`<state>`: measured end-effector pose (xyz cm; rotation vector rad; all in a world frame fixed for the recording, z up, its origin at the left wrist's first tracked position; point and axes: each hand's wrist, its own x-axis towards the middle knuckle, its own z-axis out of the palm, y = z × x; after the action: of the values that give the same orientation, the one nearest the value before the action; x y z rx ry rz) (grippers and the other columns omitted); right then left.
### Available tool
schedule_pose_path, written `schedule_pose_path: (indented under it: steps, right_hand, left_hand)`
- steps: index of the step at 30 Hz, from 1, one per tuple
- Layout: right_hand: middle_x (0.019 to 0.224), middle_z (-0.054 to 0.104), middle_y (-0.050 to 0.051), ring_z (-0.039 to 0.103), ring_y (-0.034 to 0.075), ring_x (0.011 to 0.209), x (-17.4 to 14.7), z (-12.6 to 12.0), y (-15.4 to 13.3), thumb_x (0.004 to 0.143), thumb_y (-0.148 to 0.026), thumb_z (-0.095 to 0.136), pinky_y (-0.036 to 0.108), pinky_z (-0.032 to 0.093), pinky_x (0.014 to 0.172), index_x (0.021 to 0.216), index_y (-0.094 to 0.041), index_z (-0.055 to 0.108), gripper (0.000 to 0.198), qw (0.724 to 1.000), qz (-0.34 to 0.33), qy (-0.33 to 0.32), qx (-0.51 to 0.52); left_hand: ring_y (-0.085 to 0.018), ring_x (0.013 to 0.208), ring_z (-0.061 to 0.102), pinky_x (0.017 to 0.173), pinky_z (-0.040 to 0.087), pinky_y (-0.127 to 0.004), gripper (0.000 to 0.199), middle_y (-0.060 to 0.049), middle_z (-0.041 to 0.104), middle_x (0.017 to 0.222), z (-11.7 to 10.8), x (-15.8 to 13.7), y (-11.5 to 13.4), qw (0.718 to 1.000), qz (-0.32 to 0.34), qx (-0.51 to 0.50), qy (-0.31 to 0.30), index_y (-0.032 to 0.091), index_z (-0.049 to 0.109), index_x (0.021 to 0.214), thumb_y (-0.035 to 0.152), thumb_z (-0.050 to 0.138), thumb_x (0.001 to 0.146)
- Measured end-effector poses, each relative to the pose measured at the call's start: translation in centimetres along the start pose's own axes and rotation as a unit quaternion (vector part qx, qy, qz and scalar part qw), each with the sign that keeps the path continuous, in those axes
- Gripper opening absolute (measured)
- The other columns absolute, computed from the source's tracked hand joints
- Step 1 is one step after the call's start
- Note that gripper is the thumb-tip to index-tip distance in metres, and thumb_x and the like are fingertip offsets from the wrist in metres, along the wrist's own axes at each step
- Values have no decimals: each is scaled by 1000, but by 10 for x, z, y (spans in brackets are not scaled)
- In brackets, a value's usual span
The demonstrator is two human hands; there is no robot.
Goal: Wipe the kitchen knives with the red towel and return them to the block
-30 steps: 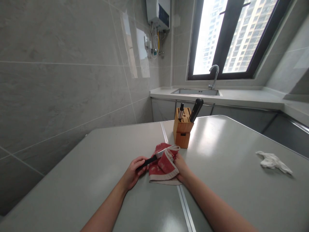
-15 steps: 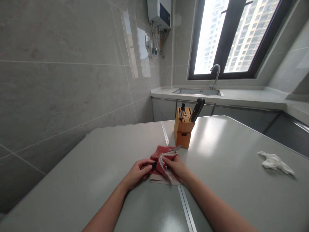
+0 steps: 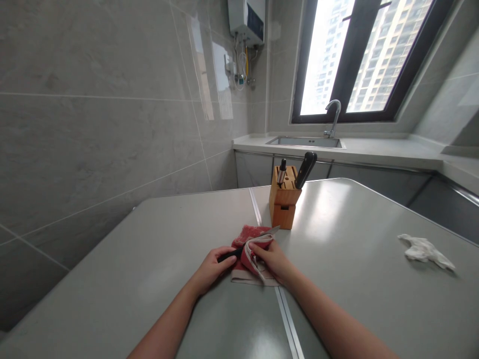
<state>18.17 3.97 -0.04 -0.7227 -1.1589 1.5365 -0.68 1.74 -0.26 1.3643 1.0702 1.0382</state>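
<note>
My left hand (image 3: 217,266) is closed on the black handle of a knife (image 3: 230,255). The blade runs up and to the right through a folded red towel (image 3: 249,234) with a pale border, and its tip pokes out near the block. My right hand (image 3: 272,258) pinches a fold of the towel over the blade; most of the blade is hidden by cloth. Just beyond stands a wooden knife block (image 3: 283,213), holding a large black-handled knife (image 3: 306,169) and a smaller dark-handled tool (image 3: 282,172).
A crumpled white cloth (image 3: 426,253) lies at the right of the grey table (image 3: 179,219). A metal strip (image 3: 287,319) crosses the tabletop. Behind are a white counter with a sink (image 3: 307,142) and a faucet (image 3: 336,117), below a window. Tiled wall rises on the left.
More of the black handle shows now at my left hand, whose fingers have loosened slightly around it. My right hand stays on the towel with hardly any shift.
</note>
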Motion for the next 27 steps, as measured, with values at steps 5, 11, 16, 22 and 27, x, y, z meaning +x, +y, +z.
schedule_pose_path:
  steps: [5, 11, 16, 22, 27]
  right_hand:
    - [93, 71, 7, 65, 23, 86, 0, -3, 6, 67, -34, 72, 33, 51, 76, 97, -17, 64, 35, 999, 16, 27, 0]
    - [95, 70, 7, 64, 24, 90, 2, -6, 9, 67, -35, 73, 37, 50, 81, 100, -19, 63, 38, 1000, 21, 17, 4]
    - [91, 71, 7, 65, 26, 90, 4, -7, 11, 66, -38, 72, 39, 50, 80, 100, -18, 64, 40, 999, 30, 34, 13]
    - [97, 70, 7, 65, 22, 87, 7, -8, 13, 67, -32, 73, 37, 50, 80, 101, -18, 63, 38, 999, 19, 22, 46]
    - [91, 71, 9, 66, 23, 84, 4, -8, 9, 64, -27, 75, 36, 51, 80, 91, -14, 67, 31, 999, 17, -9, 31]
  left_hand:
    - [-12, 61, 51, 51, 32, -18, 31, -6, 65, 81, -2, 2, -11, 998, -33, -59, 12, 13, 69, 94, 34, 69, 72]
    - [-4, 46, 32, 43, 18, -16, 35, 1, 53, 62, -4, 3, -10, 994, -49, -93, 23, 12, 67, 96, 36, 70, 71]
    - [-2, 45, 27, 42, 16, -16, 32, 2, 50, 62, -6, 4, -8, 992, -43, -120, 22, 10, 65, 98, 34, 65, 76]
    - [-4, 46, 32, 42, 18, -16, 30, 2, 50, 61, -6, 4, -10, 995, -37, -95, 17, 12, 66, 97, 35, 65, 77]
    - [-15, 76, 57, 67, 41, -21, 27, -6, 67, 88, -2, 1, -3, 998, 25, 50, -19, 15, 69, 95, 33, 64, 77]
